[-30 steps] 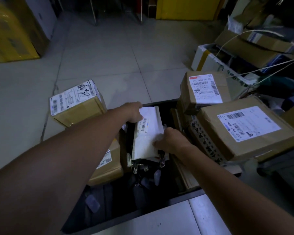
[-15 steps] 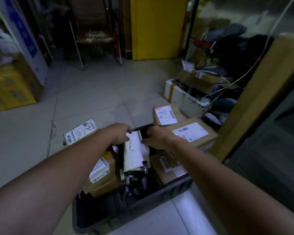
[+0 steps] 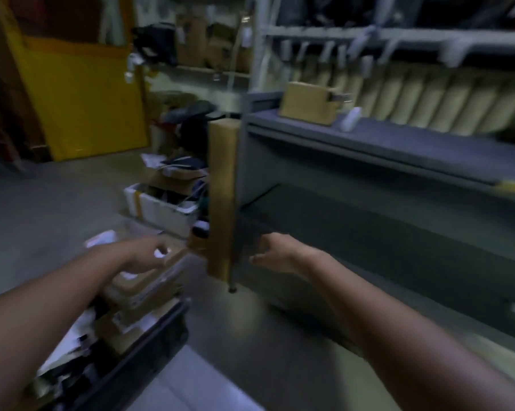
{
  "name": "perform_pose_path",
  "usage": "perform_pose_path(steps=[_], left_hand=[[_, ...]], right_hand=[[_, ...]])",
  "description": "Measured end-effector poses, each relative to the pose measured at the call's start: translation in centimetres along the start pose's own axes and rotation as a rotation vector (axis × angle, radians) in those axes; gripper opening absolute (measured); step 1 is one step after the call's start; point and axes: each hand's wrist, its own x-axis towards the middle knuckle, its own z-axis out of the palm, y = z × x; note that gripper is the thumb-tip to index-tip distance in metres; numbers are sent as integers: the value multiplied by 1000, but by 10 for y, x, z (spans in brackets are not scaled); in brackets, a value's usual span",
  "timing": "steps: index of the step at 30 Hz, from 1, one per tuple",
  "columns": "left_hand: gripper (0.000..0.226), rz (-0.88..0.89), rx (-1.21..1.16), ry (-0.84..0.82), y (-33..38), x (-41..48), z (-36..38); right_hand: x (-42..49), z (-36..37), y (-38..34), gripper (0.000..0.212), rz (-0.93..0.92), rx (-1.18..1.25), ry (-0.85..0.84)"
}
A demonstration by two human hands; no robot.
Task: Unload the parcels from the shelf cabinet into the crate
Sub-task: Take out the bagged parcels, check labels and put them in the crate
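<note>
Both hands are coming away from the crate (image 3: 149,345), and the head is turning to the shelf cabinet (image 3: 369,149). The left hand (image 3: 143,256) is hanging loose and empty just over the parcels (image 3: 137,287) packed in the crate. The right hand (image 3: 275,252) is reaching out with empty, relaxed fingers beside the cabinet's low shelf. A brown parcel (image 3: 308,103) is waiting high above the right hand. It looks like the next one to grab.

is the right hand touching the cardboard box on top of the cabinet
Apart. The head view shows the right hand low, by the lower opening of the cabinet, while the cardboard box sits well above on its top.
</note>
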Motion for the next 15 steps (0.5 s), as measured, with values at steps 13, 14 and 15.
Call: perform_pose_path(steps=[13, 14, 15], left_hand=[[49, 478, 79, -23, 379, -25, -12], [49, 515, 75, -26, 403, -29, -10], [49, 552, 71, -32, 427, -32, -7]], right_hand=[[-279, -52, 303, 46, 596, 129, 232], [-296, -51, 317, 46, 625, 137, 249], [-311, -51, 330, 47, 649, 146, 265]])
